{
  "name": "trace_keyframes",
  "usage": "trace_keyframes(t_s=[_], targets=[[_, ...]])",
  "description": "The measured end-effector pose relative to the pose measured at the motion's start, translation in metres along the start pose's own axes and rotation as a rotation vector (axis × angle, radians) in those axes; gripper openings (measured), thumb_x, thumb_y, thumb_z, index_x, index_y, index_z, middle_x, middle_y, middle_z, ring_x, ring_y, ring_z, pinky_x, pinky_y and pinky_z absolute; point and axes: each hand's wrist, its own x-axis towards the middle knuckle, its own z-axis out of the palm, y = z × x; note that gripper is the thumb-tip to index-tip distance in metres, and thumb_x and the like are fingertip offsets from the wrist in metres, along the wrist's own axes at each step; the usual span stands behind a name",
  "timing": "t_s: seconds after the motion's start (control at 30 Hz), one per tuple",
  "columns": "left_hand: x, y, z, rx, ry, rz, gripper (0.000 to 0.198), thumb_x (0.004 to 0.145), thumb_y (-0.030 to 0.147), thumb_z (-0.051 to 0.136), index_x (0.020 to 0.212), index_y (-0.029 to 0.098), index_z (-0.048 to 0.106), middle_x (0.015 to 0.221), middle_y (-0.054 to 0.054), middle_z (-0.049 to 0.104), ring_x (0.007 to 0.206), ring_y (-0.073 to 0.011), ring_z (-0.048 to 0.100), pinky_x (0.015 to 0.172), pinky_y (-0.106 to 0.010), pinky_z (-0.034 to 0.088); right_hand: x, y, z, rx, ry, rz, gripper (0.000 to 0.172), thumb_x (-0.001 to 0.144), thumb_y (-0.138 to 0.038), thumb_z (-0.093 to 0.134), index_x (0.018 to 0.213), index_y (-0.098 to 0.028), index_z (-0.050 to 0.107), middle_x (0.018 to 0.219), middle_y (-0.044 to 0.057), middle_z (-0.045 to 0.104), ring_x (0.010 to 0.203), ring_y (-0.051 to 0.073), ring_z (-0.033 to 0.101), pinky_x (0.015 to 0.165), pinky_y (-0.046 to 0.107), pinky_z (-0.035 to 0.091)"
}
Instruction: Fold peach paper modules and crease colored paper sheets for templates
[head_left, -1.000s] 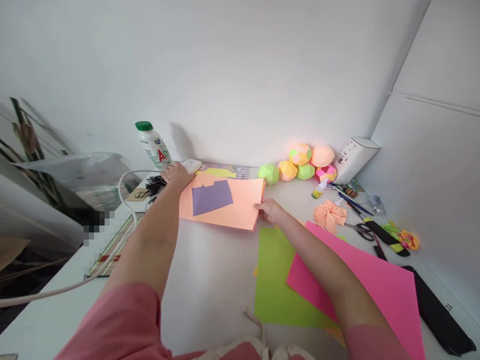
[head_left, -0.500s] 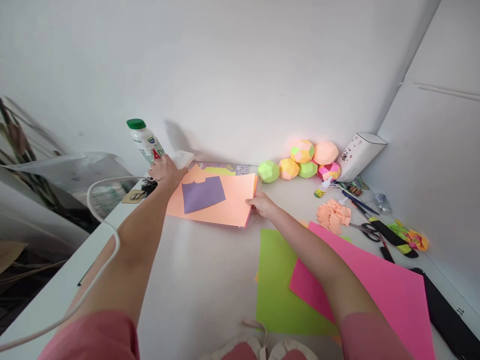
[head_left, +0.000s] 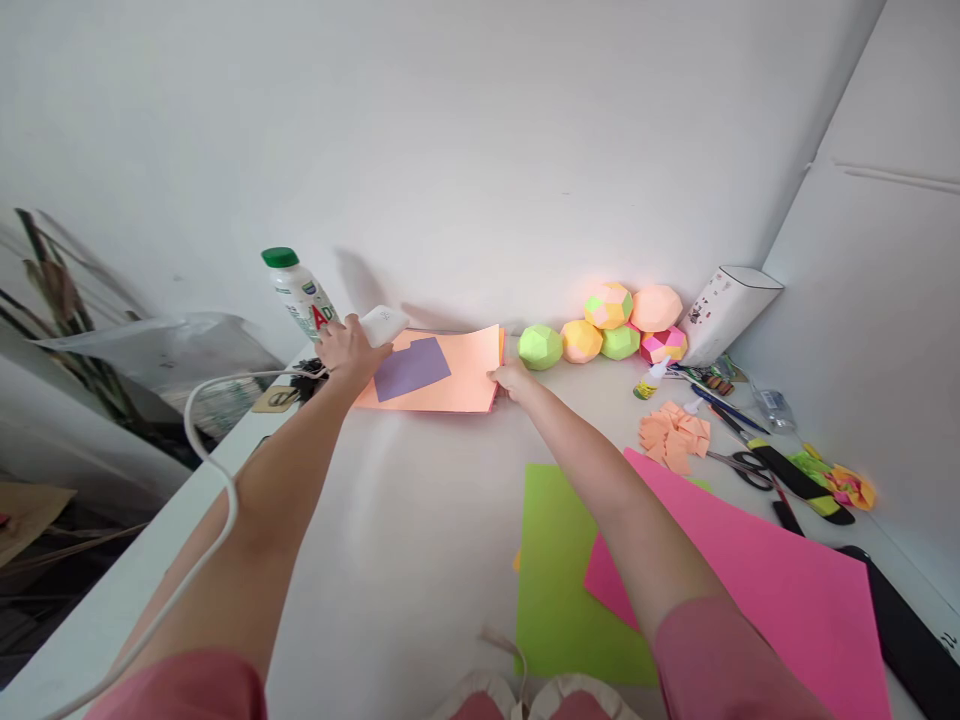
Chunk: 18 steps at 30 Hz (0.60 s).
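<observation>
A stack of orange paper sheets (head_left: 459,376) lies at the far side of the white table (head_left: 405,540), close to the wall. A purple cut piece of paper (head_left: 411,368) rests on top of it. My left hand (head_left: 346,350) is closed on the stack's left corner, right beside a white plug adapter (head_left: 384,324). My right hand (head_left: 513,380) pinches the stack's right edge, fingers closed on it. Both arms are stretched out, in pink sleeves.
A white bottle with a green cap (head_left: 298,290) stands behind the left hand, with a white cable (head_left: 211,440) curling off the table's left edge. Folded paper balls (head_left: 611,325), a white box (head_left: 726,310), small orange squares (head_left: 671,436), scissors (head_left: 739,462), and green (head_left: 559,570) and pink (head_left: 750,590) sheets lie to the right.
Both hands have slid the orange stack with the purple piece away from me, up to the wall. The left hand now sits against the white adapter.
</observation>
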Motion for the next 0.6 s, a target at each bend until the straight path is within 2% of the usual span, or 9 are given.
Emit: trace_keyframes(t_s=[0.13,0.2,0.27,0.33,0.4,0.47,0.53,0.6], targets=[[-0.002,0.001,0.010,0.029,-0.013,0.025,0.075,0.075,0.056,0.062,0.131,0.009,0.043,0.127,-0.025,0.051,0.118,-0.0389,0.049,0.094,-0.045,0.038,0.007,-0.011,-0.005,-0.185,0.060,-0.084,0.037,0.092,-0.035,0.058,0.124,-0.016,0.054,0.122,0.009,0.058,0.104,0.021,0.061,0.087,0.042,0.054],[-0.003,0.002,0.013,0.035,-0.020,0.036,0.076,0.076,0.061,0.058,0.130,0.009,0.045,0.126,-0.026,0.052,0.118,-0.0394,0.049,0.094,-0.045,0.038,0.004,-0.014,-0.007,-0.298,0.128,-0.149,0.048,0.089,-0.027,0.062,0.132,-0.013,0.046,0.128,0.015,0.054,0.110,0.025,0.059,0.089,0.043,0.053],[-0.003,0.003,0.016,0.045,-0.028,0.044,0.075,0.077,0.062,0.056,0.130,0.010,0.046,0.126,-0.026,0.052,0.119,-0.0397,0.048,0.094,-0.045,0.038,-0.005,-0.013,-0.006,-0.415,0.193,-0.228,0.064,0.085,-0.019,0.063,0.141,-0.009,0.034,0.139,0.023,0.044,0.123,0.031,0.050,0.096,0.045,0.048],[-0.003,0.004,0.018,0.057,-0.033,0.050,0.074,0.077,0.060,0.056,0.130,0.010,0.045,0.129,-0.026,0.051,0.120,-0.0402,0.047,0.094,-0.045,0.038,-0.018,-0.008,-0.001,-0.514,0.223,-0.315,0.072,0.083,-0.021,0.065,0.144,-0.009,0.030,0.150,0.026,0.028,0.139,0.036,0.031,0.108,0.050,0.036],[-0.002,0.004,0.021,0.070,-0.039,0.057,0.072,0.077,0.055,0.059,0.132,0.011,0.044,0.131,-0.026,0.050,0.121,-0.0404,0.047,0.094,-0.045,0.038,-0.032,0.000,0.006,-0.648,0.186,-0.433,0.071,0.080,-0.034,0.070,0.141,-0.013,0.040,0.158,0.021,0.015,0.147,0.037,0.007,0.116,0.054,0.018],[-0.002,0.003,0.023,0.080,-0.049,0.071,0.072,0.075,0.049,0.061,0.133,0.010,0.043,0.132,-0.026,0.050,0.122,-0.0405,0.047,0.094,-0.045,0.038,-0.043,0.008,0.012,-0.896,0.067,-0.586,0.068,0.077,-0.052,0.069,0.133,-0.017,0.051,0.161,0.016,0.012,0.148,0.037,-0.005,0.117,0.058,0.003],[-0.003,0.003,0.024,0.087,-0.059,0.089,0.072,0.074,0.047,0.062,0.133,0.010,0.043,0.132,-0.026,0.050,0.122,-0.0407,0.047,0.094,-0.044,0.038,-0.048,0.016,0.018,-1.138,-0.058,-0.686,0.066,0.082,-0.061,0.058,0.132,-0.019,0.053,0.160,0.014,0.018,0.148,0.037,-0.001,0.116,0.060,0.000],[-0.002,0.003,0.026,0.093,-0.068,0.105,0.073,0.074,0.046,0.063,0.134,0.010,0.042,0.132,-0.025,0.051,0.123,-0.0404,0.046,0.094,-0.044,0.038,-0.046,0.020,0.021,-1.240,-0.100,-0.702,0.058,0.091,-0.056,0.046,0.137,-0.020,0.049,0.158,0.015,0.024,0.148,0.034,0.008,0.117,0.059,0.005]])
